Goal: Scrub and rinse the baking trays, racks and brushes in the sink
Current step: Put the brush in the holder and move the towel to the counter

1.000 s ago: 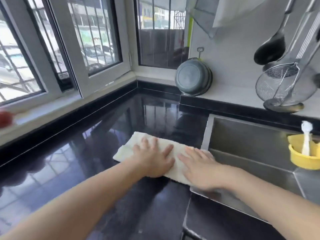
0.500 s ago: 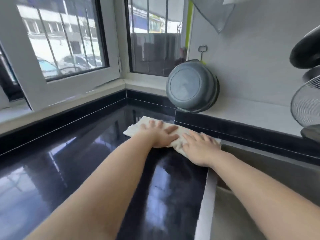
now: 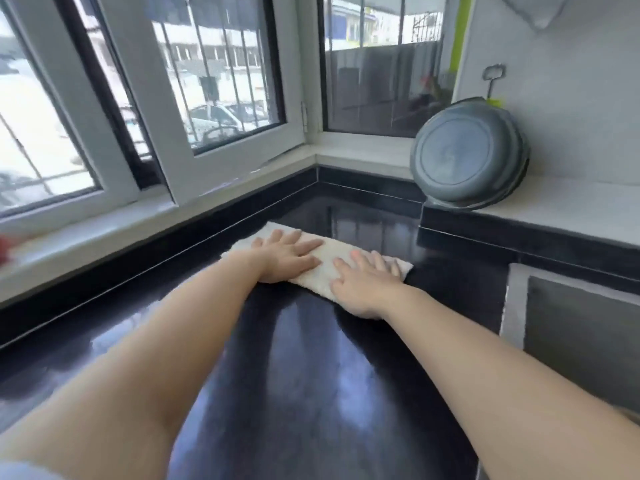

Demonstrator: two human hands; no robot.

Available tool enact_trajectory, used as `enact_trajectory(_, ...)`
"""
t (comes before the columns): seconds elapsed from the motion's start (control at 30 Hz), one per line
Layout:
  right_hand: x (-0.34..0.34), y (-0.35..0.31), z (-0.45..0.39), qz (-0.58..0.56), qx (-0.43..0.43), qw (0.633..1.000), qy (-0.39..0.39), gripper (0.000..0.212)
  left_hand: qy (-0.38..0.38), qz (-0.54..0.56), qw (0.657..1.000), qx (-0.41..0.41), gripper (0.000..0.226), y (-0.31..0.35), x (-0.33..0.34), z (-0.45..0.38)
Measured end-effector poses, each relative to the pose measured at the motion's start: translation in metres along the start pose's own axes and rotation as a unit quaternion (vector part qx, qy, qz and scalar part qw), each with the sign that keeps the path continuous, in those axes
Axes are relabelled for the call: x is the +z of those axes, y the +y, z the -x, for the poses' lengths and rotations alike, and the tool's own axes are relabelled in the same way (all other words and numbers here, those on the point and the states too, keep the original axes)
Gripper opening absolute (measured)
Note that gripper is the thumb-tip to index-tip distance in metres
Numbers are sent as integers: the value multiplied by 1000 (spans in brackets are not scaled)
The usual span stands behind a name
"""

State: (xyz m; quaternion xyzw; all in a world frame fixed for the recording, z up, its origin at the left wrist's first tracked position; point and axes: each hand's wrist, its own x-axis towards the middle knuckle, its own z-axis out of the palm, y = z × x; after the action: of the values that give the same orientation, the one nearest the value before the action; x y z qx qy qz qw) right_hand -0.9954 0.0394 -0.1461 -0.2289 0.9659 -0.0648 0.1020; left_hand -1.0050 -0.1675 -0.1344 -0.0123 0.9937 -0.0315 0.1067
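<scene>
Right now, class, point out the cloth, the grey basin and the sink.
cloth point(image 3: 325, 263), head view, bare middle between the hands
grey basin point(image 3: 456, 155), head view, round base
sink point(image 3: 514, 306), head view, left rim

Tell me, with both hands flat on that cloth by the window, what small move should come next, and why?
Probably pull the white cloth back toward the body across the black counter. The left hand and right hand both press on it with straight fingers, the arms are stretched far out, and the cloth lies close to the ledge under the window, so little counter is left ahead of it.
</scene>
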Motion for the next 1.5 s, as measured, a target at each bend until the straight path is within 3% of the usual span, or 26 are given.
enact_trajectory(0.23,51,-147,137,10,-112,992,-49,60,-22,79,993,-81,55,-87,55,227)
enact_trajectory(0.37,72,-176,230,4,-135,990,-40,59,-23,76,992,-103,55,-71,74,332)
enact_trajectory(0.43,83,-172,274,1,-138,990,-32,59,-18,53,994,-96,75,-46,83,366)
enact_trajectory(0.53,87,-135,317,4,-111,994,-21,57,0,47,997,-65,93,4,92,385)
enact_trajectory(0.73,69,-19,378,23,-21,999,7,55,4,78,997,-1,71,137,77,345)
enact_trajectory(1.03,63,158,560,70,103,992,-8,54,-18,82,989,121,75,382,72,406)
enact_trajectory(1.17,59,188,607,77,123,989,-22,60,-7,79,986,148,75,431,76,424)
enact_trajectory(1.3,49,187,606,85,128,988,-16,57,-38,46,988,144,76,431,63,424)
enact_trajectory(1.37,31,175,602,53,142,988,18,59,-7,-24,989,148,76,417,46,423)
enact_trajectory(1.43,-14,150,597,-64,150,977,133,54,69,-70,984,146,73,403,14,417)
enact_trajectory(1.5,-81,118,608,-200,133,928,284,37,157,-47,975,153,44,389,-37,409)
